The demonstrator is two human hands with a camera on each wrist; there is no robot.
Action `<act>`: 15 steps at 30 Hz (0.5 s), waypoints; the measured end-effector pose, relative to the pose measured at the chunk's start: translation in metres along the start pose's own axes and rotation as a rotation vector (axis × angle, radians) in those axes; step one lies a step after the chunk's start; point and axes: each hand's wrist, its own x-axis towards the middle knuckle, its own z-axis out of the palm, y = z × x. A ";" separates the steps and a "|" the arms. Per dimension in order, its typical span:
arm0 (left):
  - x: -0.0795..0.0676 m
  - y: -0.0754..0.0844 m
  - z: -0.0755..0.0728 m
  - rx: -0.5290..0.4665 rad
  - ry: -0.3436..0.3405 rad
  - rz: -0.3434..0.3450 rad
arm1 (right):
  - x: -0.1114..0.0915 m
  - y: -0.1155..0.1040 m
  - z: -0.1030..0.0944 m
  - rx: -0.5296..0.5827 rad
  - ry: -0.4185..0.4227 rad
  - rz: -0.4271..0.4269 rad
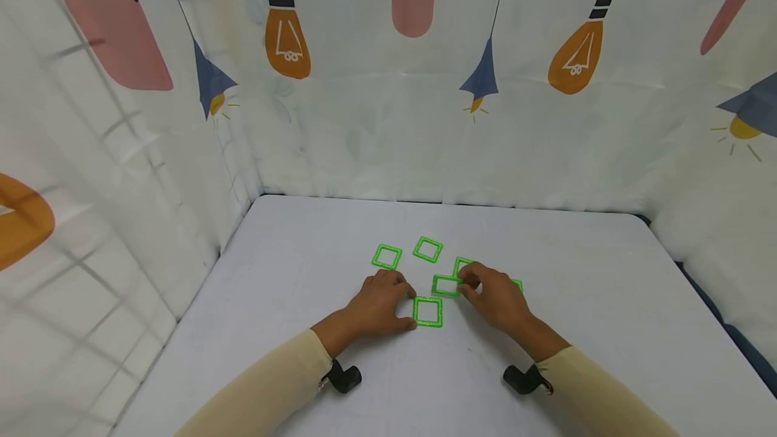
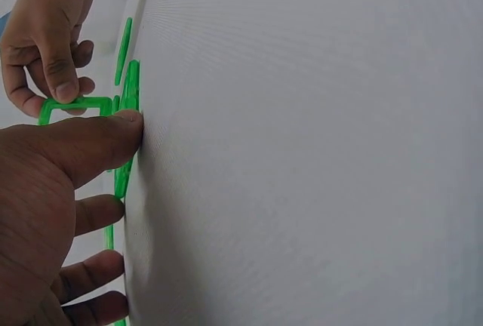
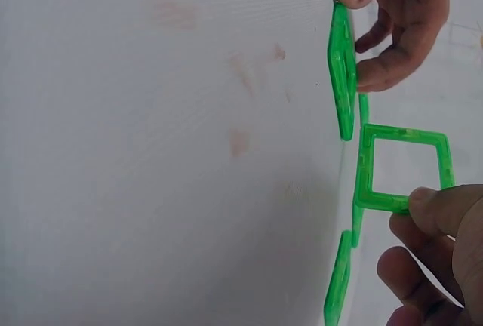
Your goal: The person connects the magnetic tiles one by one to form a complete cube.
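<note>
White cloth walls (image 1: pixel 376 127) printed with lamps rise around a pale bench (image 1: pixel 291 255). A person's left hand (image 1: pixel 378 303) has its grip, thumb and forefinger, on two corners of a green square frame (image 1: pixel 429 324) lying flat. Just beyond it, the right hand (image 1: pixel 498 299) has its grip clamped on a second frame (image 3: pixel 365 166), pinched by one edge and roughly upright. Two more frames (image 1: pixel 390 247) lie beyond the left hand; another two (image 1: pixel 517 284) are partly hidden by the right.
</note>
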 end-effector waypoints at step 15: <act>0.000 -0.002 0.002 -0.006 0.001 -0.013 | 0.005 -0.012 0.007 0.016 0.007 -0.010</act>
